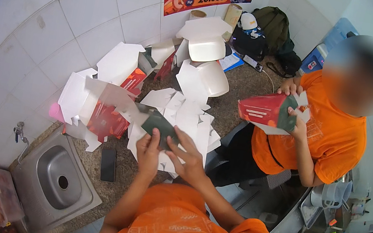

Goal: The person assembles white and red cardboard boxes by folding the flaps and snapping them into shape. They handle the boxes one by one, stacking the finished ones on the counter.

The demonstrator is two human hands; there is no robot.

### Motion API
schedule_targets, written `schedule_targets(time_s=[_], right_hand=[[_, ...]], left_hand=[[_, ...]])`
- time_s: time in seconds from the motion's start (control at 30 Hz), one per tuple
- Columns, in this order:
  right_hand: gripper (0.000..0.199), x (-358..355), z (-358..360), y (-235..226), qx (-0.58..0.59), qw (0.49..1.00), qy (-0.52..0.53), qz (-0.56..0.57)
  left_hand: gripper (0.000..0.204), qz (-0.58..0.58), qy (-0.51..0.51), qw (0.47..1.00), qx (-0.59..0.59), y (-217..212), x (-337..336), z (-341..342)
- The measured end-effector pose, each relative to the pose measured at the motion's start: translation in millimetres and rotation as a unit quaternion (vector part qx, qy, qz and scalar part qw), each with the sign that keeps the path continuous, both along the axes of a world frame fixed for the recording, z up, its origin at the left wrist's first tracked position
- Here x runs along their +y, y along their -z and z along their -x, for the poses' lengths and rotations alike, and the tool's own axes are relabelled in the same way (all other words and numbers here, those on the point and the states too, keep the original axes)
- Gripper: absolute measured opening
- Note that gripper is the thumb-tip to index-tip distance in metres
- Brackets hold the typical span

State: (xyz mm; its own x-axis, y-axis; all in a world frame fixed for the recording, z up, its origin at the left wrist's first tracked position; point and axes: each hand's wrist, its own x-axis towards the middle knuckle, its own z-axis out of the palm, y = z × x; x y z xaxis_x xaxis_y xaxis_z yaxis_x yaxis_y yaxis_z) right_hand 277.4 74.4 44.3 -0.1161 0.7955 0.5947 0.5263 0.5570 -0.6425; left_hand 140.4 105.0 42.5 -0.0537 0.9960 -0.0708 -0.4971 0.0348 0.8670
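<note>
"Green-panelled carton (160, 126) out front. How do the fingers (155, 139) stand?"

"On the left hand (147, 153), thumb and fingers are clamped on its near edge. The right hand (190, 163) touches its right corner, fingers spread; whether they pinch, I cannot tell."

"And where is it?"

"Raised above the worktop (242, 84), its far end reaching toward 10 o'clock, blurred."

"Past that?"

"White carton blanks (201, 129) lie piled just beyond, at 12 o'clock. Farther out that way sit two open white boxes (207, 51); white-and-red boxes (119, 60) stand at 11."

"Anything wider?"

"At 8, a dark phone (108, 164) lies flat, with a steel sink (91, 195) beyond it. At 2, a co-worker (337, 138) in an orange shirt holds a red-and-green box (262, 110) in both hands."
</note>
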Motion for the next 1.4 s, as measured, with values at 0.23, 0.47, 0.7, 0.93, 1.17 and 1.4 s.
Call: schedule_targets(time_s=[0.23,0.47,0.7,0.93,1.17,1.4], right_hand=[[0.023,-3,17,-6,0.211,0.969,0.104,0.072],[0.031,-7,0,-19,0.218,0.965,0.005,0.143],[0.023,-12,-21,10,0.209,0.945,-0.058,0.246],[0.026,-12,-27,-34,0.058,0.927,-0.143,0.343],[0.021,-12,-10,-23,0.139,0.947,0.047,0.285],[0.038,-11,-10,-44,0.122,0.936,-0.191,0.271]], left_hand=[[0.028,-0.084,0.022,0.994,0.058,9,-19,-17],[0.028,-0.078,0.032,0.968,0.237,-15,-20,13],[0.03,-0.006,0.204,0.94,0.273,-23,-71,49],[0.046,-0.027,0.191,0.905,0.378,-55,-63,48],[0.051,-0.028,0.178,0.897,0.403,-60,-48,52],[0.058,-0.057,0.168,0.918,0.355,-44,-45,49]])
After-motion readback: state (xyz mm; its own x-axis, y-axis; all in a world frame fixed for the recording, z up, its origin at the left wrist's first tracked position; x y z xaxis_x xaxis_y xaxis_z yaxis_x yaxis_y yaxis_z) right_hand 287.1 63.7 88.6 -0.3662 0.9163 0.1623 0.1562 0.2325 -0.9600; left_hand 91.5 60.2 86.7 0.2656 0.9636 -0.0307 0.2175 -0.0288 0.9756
